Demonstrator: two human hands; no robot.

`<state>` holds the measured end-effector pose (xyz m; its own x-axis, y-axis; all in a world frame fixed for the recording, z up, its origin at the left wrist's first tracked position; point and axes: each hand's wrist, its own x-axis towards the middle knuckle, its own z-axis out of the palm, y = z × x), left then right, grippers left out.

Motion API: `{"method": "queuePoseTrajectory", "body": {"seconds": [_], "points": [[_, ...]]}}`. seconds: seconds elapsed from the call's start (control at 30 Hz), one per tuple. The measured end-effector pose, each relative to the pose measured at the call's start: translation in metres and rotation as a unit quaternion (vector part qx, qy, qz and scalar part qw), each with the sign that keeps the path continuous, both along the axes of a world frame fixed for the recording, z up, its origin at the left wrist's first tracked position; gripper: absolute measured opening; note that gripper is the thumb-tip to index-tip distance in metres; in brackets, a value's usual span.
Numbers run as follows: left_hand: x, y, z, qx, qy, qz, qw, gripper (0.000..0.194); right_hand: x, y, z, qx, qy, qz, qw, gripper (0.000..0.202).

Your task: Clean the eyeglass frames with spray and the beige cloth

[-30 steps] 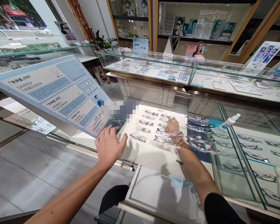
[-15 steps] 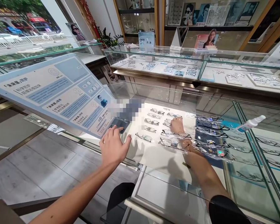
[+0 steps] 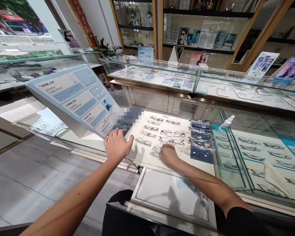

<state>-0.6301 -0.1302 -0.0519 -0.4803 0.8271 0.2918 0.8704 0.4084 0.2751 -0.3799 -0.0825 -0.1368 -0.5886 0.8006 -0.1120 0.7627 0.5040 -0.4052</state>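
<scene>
My right hand (image 3: 169,156), fingers curled, grips a thin-rimmed pair of eyeglasses (image 3: 154,151) low over the white display board (image 3: 147,114); motion blurs the frame. Just beyond it, two dark-rimmed pairs of eyeglasses (image 3: 172,133) lie in a column, with another pair (image 3: 172,122) farther back. To the left runs a second column of eyeglasses (image 3: 144,141). My left hand (image 3: 118,144) has its fingers spread at the glass counter, close to the lower corner of a blue and white sign (image 3: 81,98); it holds nothing.
Several wrapped eyeglasses (image 3: 201,132) lie on a dark blue strip to the right. A spray bottle (image 3: 226,123) stands on the glass beyond. Below my right arm is a pulled-out drawer (image 3: 159,190). A pale cloth (image 3: 275,178) lies farther right.
My right hand has drawn back toward me from the right-hand column, bringing a pair of eyeglasses out of it. My left hand stays near the sign. The view has shifted.
</scene>
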Motion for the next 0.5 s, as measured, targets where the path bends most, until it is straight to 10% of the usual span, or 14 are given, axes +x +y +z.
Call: {"method": "queuePoseTrajectory", "body": {"seconds": [0.23, 0.5], "points": [[0.002, -0.001, 0.0, 0.015, -0.006, -0.007, 1.0, 0.055, 0.034, -0.091, 0.033, -0.108, 0.039, 0.074, 0.991, 0.006], [0.003, -0.003, -0.001, 0.021, -0.008, -0.01, 1.0, 0.058, 0.078, -0.122, 0.12, -0.229, 0.083, 0.077, 0.967, 0.009]]}}
